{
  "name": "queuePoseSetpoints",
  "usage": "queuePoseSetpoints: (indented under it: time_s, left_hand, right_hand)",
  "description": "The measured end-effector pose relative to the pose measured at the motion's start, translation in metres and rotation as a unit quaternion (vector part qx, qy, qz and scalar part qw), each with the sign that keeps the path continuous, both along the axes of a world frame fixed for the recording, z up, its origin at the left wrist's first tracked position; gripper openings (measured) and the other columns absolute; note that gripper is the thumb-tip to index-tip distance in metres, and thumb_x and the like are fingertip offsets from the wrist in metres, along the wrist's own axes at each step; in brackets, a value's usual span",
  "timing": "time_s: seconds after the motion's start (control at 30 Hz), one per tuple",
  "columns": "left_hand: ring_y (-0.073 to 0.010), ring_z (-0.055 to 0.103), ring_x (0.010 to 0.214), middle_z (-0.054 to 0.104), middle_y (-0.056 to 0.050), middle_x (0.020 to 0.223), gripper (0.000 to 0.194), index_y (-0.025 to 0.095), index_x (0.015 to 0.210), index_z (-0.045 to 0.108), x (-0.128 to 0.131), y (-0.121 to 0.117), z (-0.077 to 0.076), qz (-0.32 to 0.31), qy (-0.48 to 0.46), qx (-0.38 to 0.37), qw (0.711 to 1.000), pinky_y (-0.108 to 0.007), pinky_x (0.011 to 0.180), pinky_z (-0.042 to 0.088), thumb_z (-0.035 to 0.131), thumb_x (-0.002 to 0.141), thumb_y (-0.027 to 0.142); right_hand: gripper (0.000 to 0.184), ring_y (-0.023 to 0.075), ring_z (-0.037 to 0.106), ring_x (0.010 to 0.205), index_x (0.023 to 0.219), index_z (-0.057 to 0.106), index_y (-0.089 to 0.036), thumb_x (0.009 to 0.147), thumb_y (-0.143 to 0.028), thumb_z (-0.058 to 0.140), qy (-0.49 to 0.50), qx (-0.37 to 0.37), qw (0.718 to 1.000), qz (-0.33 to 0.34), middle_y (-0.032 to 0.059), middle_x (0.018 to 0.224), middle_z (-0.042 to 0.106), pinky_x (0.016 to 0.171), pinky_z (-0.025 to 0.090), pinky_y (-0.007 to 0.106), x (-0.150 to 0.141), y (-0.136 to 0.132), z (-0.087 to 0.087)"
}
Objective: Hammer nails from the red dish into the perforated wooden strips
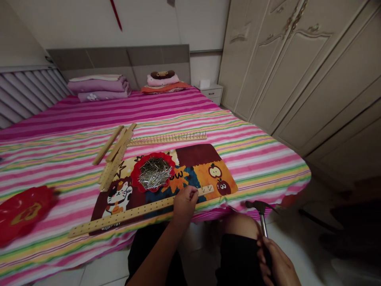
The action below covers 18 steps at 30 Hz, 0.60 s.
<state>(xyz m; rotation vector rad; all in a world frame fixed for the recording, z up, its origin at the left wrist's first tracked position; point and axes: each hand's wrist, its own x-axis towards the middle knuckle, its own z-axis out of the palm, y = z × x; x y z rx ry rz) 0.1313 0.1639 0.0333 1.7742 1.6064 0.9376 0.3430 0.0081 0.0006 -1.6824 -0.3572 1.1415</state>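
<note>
My left hand [185,201] is closed in a pinch at the top of a long wooden strip [133,212] drilled with small holes. A thin nail appears to be between its fingertips, mostly hidden by them. Just right of the fingers, several nails [206,188] stand in the strip's right end. My right hand [276,262] is wrapped round the handle of a claw hammer [262,216], whose head is up beside the bed edge, apart from the strip. Behind the left hand, a red scalloped bowl [135,174] holds a heap of loose nails [156,172].
A patterned mat [195,157] lies under the bowl and strip on the striped bed [256,155]. Beyond it are a strip full of upright nails [169,139] and several wooden strips [108,145]. A red tray [24,214] sits left; a wardrobe [285,63] stands right.
</note>
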Motion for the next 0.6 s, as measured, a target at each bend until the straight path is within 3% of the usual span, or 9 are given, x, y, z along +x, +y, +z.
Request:
queuePoseSetpoints:
  time_s: [0.13, 0.27, 0.33, 0.47, 0.5, 0.6]
  left_hand:
    - [-0.0116, 0.053, 0.068, 0.061, 0.000, 0.070, 0.012, 0.020, 0.075, 0.062, 0.002, -0.003, 0.001, -0.007, 0.048, 0.022, 0.999, -0.022, 0.066, 0.039, 0.051, 0.078, 0.020]
    - [-0.0128, 0.054, 0.070, 0.060, 0.000, 0.069, 0.012, 0.020, 0.075, 0.062, 0.003, -0.004, 0.002, -0.013, 0.068, 0.029, 0.997, -0.023, 0.068, 0.039, 0.050, 0.079, 0.020]
    - [-0.0131, 0.055, 0.070, 0.061, -0.001, 0.070, 0.013, 0.020, 0.075, 0.062, 0.003, -0.004, 0.002, -0.017, 0.068, 0.036, 0.997, -0.023, 0.069, 0.039, 0.050, 0.079, 0.019]
    - [-0.0144, 0.056, 0.073, 0.063, -0.002, 0.073, 0.013, 0.019, 0.077, 0.062, 0.002, -0.005, 0.002, -0.017, 0.064, 0.045, 0.997, -0.025, 0.070, 0.040, 0.050, 0.078, 0.015]
    - [-0.0148, 0.056, 0.075, 0.064, -0.002, 0.074, 0.013, 0.019, 0.078, 0.063, 0.003, -0.005, 0.001, -0.016, 0.060, 0.048, 0.997, -0.026, 0.071, 0.040, 0.050, 0.078, 0.015]
    - [-0.0155, 0.057, 0.078, 0.065, -0.003, 0.077, 0.012, 0.019, 0.078, 0.063, 0.004, -0.008, -0.003, -0.018, 0.040, 0.064, 0.997, -0.027, 0.074, 0.041, 0.051, 0.080, 0.017]
  right_hand:
    - [0.038, 0.0057, 0.027, 0.034, 0.079, 0.050, -0.022, 0.075, -0.059, 0.053, -0.028, 0.023, 0.999, 0.018, -0.0087, 0.051, 0.042, 0.027, 0.021, 0.016, -0.015, 0.000, 0.029]
    - [0.038, 0.0063, 0.026, 0.034, 0.069, 0.049, -0.023, 0.076, -0.060, 0.052, -0.028, 0.051, 0.994, 0.094, -0.0077, 0.049, 0.039, 0.029, 0.017, 0.019, -0.037, 0.015, 0.066]
    - [0.040, 0.0082, 0.032, 0.037, 0.064, 0.049, -0.023, 0.074, -0.061, 0.054, -0.046, 0.091, 0.984, 0.143, -0.0055, 0.049, 0.042, 0.032, 0.022, 0.021, -0.047, 0.026, 0.075]
    - [0.034, 0.0126, 0.040, 0.047, 0.065, 0.055, -0.024, 0.074, -0.057, 0.057, -0.070, 0.130, 0.961, 0.233, -0.0032, 0.052, 0.044, 0.042, 0.034, 0.023, -0.056, 0.036, 0.067]
    - [0.033, 0.0135, 0.042, 0.049, 0.066, 0.056, -0.025, 0.073, -0.056, 0.058, -0.071, 0.121, 0.964, 0.227, -0.0030, 0.053, 0.044, 0.043, 0.036, 0.023, -0.054, 0.033, 0.061]
    - [0.036, 0.0235, 0.058, 0.072, 0.081, 0.062, -0.028, 0.062, -0.058, 0.068, -0.072, 0.065, 0.988, 0.119, 0.0027, 0.072, 0.061, 0.055, 0.047, 0.028, -0.036, 0.017, 0.041]
